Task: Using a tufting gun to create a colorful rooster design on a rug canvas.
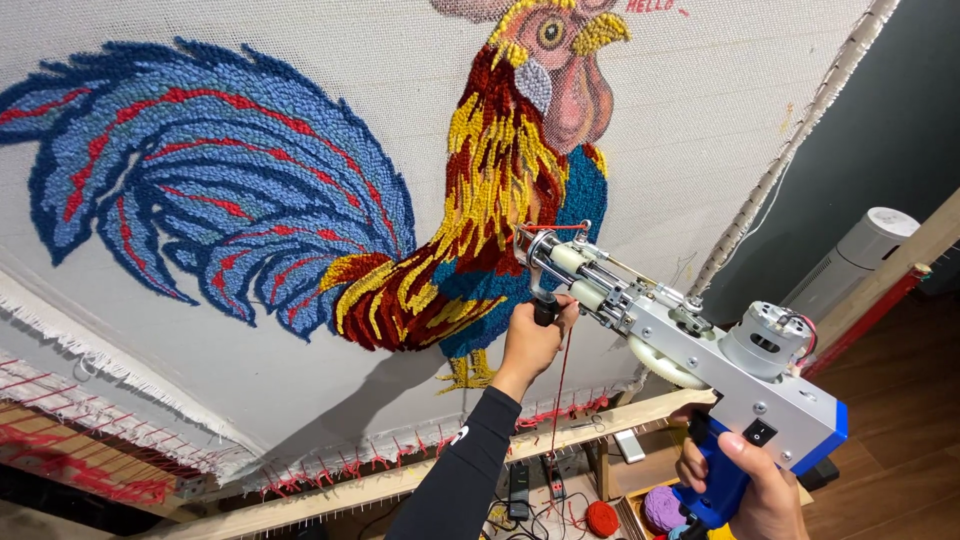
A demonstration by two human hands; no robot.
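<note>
Two hands steady our silver-and-blue tufting gun [690, 350] against the stretched grey cloth [250, 370] bearing a multicoloured yarn rooster [300, 210]. Our left hand [532, 340] is clenched around its black front handle [545, 308]; our right hand [745, 485] grasps the blue rear grip [722, 480].

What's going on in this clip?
A person is working a tufting gun against a stretched cloth that bears a mostly filled-in rooster. The left hand grips the front handle, and the right hand holds the blue rear grip. The gun's tip sits at the rooster's lower body, with red yarn hanging below.
</note>
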